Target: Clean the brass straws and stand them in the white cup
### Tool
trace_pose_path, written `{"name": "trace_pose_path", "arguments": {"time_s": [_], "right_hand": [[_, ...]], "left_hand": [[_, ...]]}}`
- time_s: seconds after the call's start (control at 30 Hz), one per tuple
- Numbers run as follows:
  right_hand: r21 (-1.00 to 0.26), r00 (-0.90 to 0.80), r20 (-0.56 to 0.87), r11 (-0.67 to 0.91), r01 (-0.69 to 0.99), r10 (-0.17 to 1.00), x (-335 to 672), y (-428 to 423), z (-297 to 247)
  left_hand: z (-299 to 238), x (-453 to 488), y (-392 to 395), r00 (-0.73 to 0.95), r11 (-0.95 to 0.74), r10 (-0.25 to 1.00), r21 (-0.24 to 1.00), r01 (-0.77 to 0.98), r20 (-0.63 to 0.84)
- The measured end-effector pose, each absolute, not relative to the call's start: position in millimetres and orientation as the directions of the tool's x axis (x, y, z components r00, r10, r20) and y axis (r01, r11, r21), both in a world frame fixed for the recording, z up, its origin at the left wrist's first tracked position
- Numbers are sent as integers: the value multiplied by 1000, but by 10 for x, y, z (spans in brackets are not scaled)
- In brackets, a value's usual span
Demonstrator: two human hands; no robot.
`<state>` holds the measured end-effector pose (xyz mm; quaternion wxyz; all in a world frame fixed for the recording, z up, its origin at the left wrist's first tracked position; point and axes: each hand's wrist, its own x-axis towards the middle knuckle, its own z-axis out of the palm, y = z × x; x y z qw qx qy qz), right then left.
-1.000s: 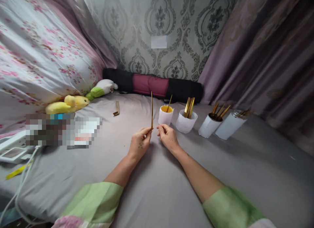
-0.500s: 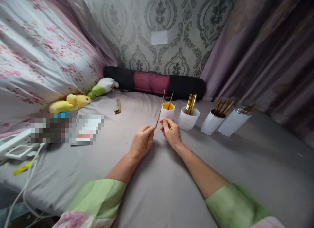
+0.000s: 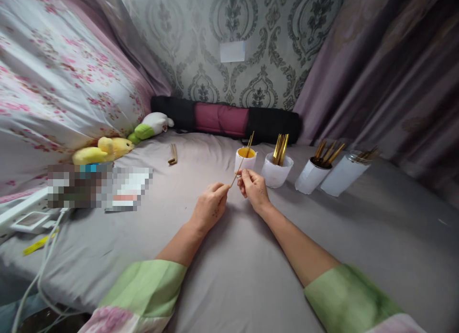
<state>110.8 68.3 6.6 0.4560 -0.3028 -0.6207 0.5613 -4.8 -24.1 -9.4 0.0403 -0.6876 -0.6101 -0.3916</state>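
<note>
My left hand is closed around the lower end of a thin golden-brown stick, which slants up and to the right. The fingers of my right hand are pinched together, their tips at the stick just above my left hand. Whether a small piece is also between them, I cannot tell. Behind the fingers stands a white cup with a yellow inside, holding another thin stick. To its right, a wider white cup holds several shiny gold strips.
Further right, two white containers, a dark-mouthed one and a taller one, lean with brown sticks inside. Bent metal rods lie at left. Plush toys, a power strip and cables edge the left; a black-and-maroon roll lies behind.
The stick has tipped over to the right. My right hand has come up slightly, and its fingertips, apart from the stick before, now meet it. The view has shifted a little.
</note>
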Motion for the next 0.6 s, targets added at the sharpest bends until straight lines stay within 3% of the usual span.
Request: {"name": "trace_pose_path", "arguments": {"time_s": [0.33,0.6], "right_hand": [[-976,-418,205,150,-161,885,1107,675,76],[-982,-424,187,157,-106,886,1089,689,31]], "left_hand": [[-91,-46,-240,-25,-245,826,398,884,564],[-107,-24,-221,-71,-262,821,484,835,567]]}}
